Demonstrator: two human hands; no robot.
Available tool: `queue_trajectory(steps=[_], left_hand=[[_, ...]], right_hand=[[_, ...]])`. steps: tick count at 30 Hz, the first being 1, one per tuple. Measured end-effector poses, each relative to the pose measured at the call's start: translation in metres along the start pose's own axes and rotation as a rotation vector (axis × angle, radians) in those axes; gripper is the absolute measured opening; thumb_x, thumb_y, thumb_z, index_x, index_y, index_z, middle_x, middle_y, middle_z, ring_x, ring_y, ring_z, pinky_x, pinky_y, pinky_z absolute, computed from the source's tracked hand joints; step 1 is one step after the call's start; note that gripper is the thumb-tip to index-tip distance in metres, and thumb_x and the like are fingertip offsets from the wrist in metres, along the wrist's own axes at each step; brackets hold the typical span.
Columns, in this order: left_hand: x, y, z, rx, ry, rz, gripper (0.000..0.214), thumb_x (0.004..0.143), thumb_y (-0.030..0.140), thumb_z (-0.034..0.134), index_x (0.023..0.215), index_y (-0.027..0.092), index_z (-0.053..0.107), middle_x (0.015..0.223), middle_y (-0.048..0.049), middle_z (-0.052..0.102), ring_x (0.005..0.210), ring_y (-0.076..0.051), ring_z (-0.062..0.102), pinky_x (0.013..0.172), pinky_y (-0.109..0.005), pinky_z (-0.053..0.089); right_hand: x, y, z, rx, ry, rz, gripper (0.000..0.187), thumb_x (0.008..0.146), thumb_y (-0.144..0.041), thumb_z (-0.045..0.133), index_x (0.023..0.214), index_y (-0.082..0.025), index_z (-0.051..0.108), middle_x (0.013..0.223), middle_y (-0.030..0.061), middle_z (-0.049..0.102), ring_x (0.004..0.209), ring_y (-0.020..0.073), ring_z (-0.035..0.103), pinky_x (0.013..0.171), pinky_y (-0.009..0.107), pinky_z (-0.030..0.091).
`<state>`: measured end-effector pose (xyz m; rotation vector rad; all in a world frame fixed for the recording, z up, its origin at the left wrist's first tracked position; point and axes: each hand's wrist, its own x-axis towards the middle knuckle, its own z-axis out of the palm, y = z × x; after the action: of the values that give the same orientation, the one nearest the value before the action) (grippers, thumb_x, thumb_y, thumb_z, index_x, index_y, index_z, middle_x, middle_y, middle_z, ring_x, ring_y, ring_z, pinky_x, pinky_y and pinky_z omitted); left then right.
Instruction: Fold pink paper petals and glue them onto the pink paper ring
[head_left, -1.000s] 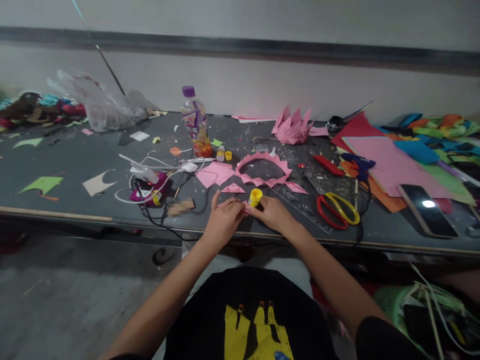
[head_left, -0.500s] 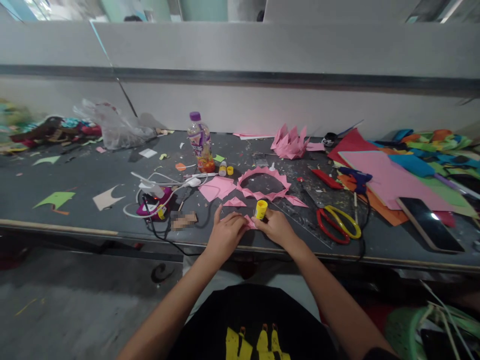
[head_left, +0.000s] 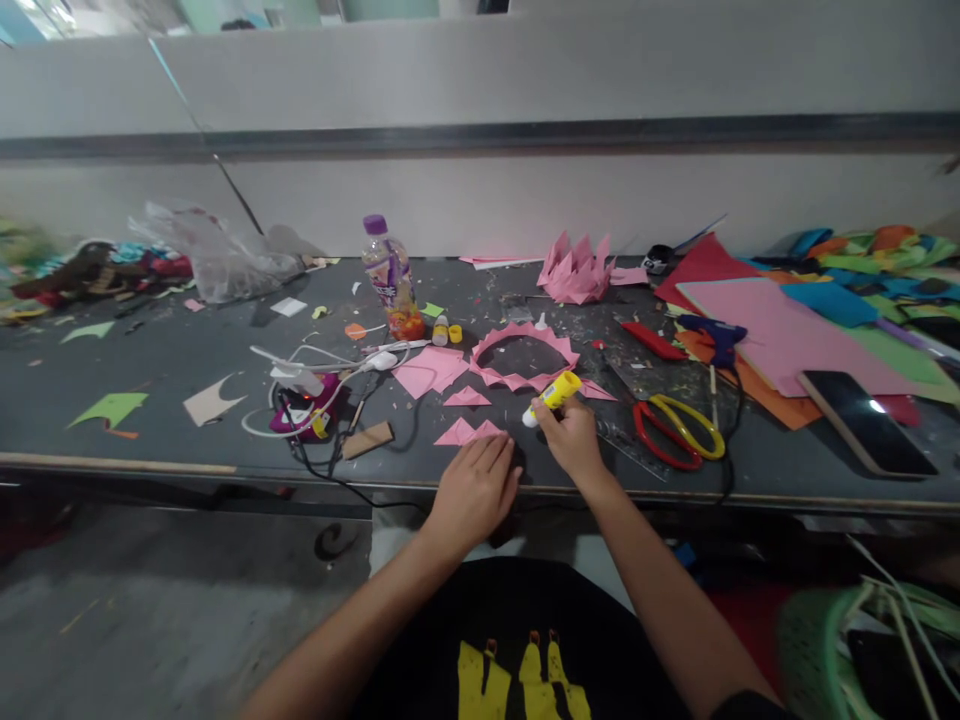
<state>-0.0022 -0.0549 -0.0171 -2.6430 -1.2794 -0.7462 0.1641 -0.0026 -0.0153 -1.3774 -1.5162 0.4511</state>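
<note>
My right hand (head_left: 574,440) grips a yellow glue stick (head_left: 553,395), tilted with its white tip pointing down-left toward the dark tabletop (head_left: 187,340). My left hand (head_left: 474,490) lies flat with fingers stretched out at the table's front edge, just below a folded pink paper piece (head_left: 469,431), its fingertips touching it. Behind them lies a pink spiked paper ring (head_left: 525,358), with another small pink triangle (head_left: 466,397) and a pink folded sheet (head_left: 430,369) to its left.
Red-and-yellow scissors (head_left: 679,428), a ruler, a blue glue gun (head_left: 716,338), coloured paper sheets (head_left: 787,330) and a phone (head_left: 866,420) lie right. A drink bottle (head_left: 390,280), white cables, a magenta device (head_left: 300,412) and a plastic bag (head_left: 217,255) lie left. A pink paper crown (head_left: 574,268) sits at the back.
My hands have separated. The right hand lifted the glue stick and tilted it tip-down; the left hand let go of the pink piece, opened flat and drew back to the table edge.
</note>
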Motion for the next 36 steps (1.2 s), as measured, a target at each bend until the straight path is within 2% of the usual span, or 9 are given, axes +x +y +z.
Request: queue_trajectory(steps=[3, 7, 12, 19, 21, 24, 27, 31, 36], left_hand=[[-0.003, 0.009, 0.004, 0.059, -0.031, -0.093, 0.044, 0.092, 0.036, 0.039, 0.119, 0.005, 0.055, 0.120, -0.0177, 0.060, 0.112, -0.028, 0.055, 0.096, -0.041, 0.044], [-0.003, 0.011, 0.008, 0.103, -0.071, -0.129, 0.052, 0.092, 0.045, 0.037, 0.122, 0.005, 0.053, 0.123, -0.0178, 0.059, 0.114, -0.028, 0.054, 0.095, -0.042, 0.042], [0.001, 0.014, 0.010, 0.182, -0.062, -0.130, 0.059, 0.089, 0.053, 0.039, 0.122, 0.007, 0.053, 0.119, -0.0177, 0.061, 0.109, -0.030, 0.055, 0.092, -0.042, 0.042], [0.007, 0.012, 0.008, 0.212, -0.025, -0.094, 0.054, 0.087, 0.055, 0.043, 0.113, 0.010, 0.059, 0.108, -0.0156, 0.066, 0.101, -0.029, 0.059, 0.091, -0.043, 0.040], [0.011, 0.006, 0.005, 0.164, -0.051, -0.095, 0.048, 0.088, 0.051, 0.044, 0.110, 0.012, 0.061, 0.105, -0.0136, 0.066, 0.099, -0.028, 0.059, 0.091, -0.043, 0.040], [0.021, -0.009, 0.000, 0.084, -0.116, -0.122, 0.028, 0.093, 0.032, 0.042, 0.102, 0.016, 0.063, 0.098, -0.0085, 0.067, 0.091, -0.023, 0.061, 0.087, -0.040, 0.043], [0.033, -0.023, -0.002, 0.038, -0.176, -0.104, 0.023, 0.090, 0.017, 0.044, 0.100, 0.019, 0.065, 0.091, -0.0053, 0.067, 0.085, -0.020, 0.061, 0.079, -0.036, 0.044], [0.040, -0.026, -0.002, 0.050, -0.202, -0.045, 0.018, 0.085, 0.013, 0.051, 0.089, 0.020, 0.067, 0.089, -0.0048, 0.065, 0.086, -0.022, 0.059, 0.078, -0.036, 0.043], [0.040, -0.023, -0.004, 0.027, -0.195, 0.008, 0.017, 0.085, 0.014, 0.051, 0.091, 0.018, 0.066, 0.088, -0.0054, 0.067, 0.085, -0.022, 0.061, 0.082, -0.038, 0.042]], right_hand=[[0.000, 0.000, 0.000, 0.019, -0.011, 0.001, 0.027, 0.079, -0.046, 0.051, 0.069, -0.022, 0.054, 0.057, 0.0021, 0.060, 0.054, 0.0186, 0.055, 0.052, 0.027, 0.039], [0.000, 0.000, 0.001, 0.024, -0.024, 0.001, 0.027, 0.079, -0.045, 0.051, 0.067, -0.022, 0.053, 0.055, 0.0017, 0.059, 0.053, 0.0183, 0.054, 0.051, 0.027, 0.038], [0.000, -0.002, 0.001, 0.010, -0.012, -0.005, 0.027, 0.080, -0.045, 0.050, 0.066, -0.022, 0.052, 0.053, 0.0008, 0.057, 0.052, 0.0176, 0.054, 0.051, 0.027, 0.037], [0.001, -0.003, 0.002, 0.049, 0.013, 0.012, 0.025, 0.079, -0.042, 0.052, 0.066, -0.021, 0.053, 0.051, 0.0000, 0.056, 0.049, 0.0160, 0.053, 0.048, 0.026, 0.036], [0.001, -0.002, 0.003, 0.085, 0.029, 0.006, 0.026, 0.079, -0.042, 0.052, 0.064, -0.020, 0.053, 0.051, -0.0008, 0.056, 0.049, 0.0149, 0.051, 0.048, 0.025, 0.036], [0.001, 0.000, 0.004, 0.122, 0.052, 0.013, 0.026, 0.078, -0.042, 0.051, 0.063, -0.020, 0.052, 0.051, -0.0018, 0.054, 0.048, 0.0139, 0.050, 0.047, 0.024, 0.035], [0.001, 0.000, 0.005, 0.130, 0.045, 0.025, 0.027, 0.078, -0.042, 0.052, 0.062, -0.020, 0.051, 0.050, -0.0022, 0.053, 0.047, 0.0134, 0.049, 0.047, 0.024, 0.034], [0.001, -0.002, 0.003, 0.145, 0.037, 0.037, 0.026, 0.078, -0.042, 0.052, 0.063, -0.020, 0.050, 0.050, -0.0029, 0.051, 0.047, 0.0128, 0.048, 0.047, 0.024, 0.033], [0.001, -0.002, 0.000, 0.157, 0.057, 0.060, 0.027, 0.076, -0.045, 0.054, 0.066, -0.020, 0.051, 0.052, -0.0028, 0.052, 0.049, 0.0136, 0.049, 0.049, 0.024, 0.034]])
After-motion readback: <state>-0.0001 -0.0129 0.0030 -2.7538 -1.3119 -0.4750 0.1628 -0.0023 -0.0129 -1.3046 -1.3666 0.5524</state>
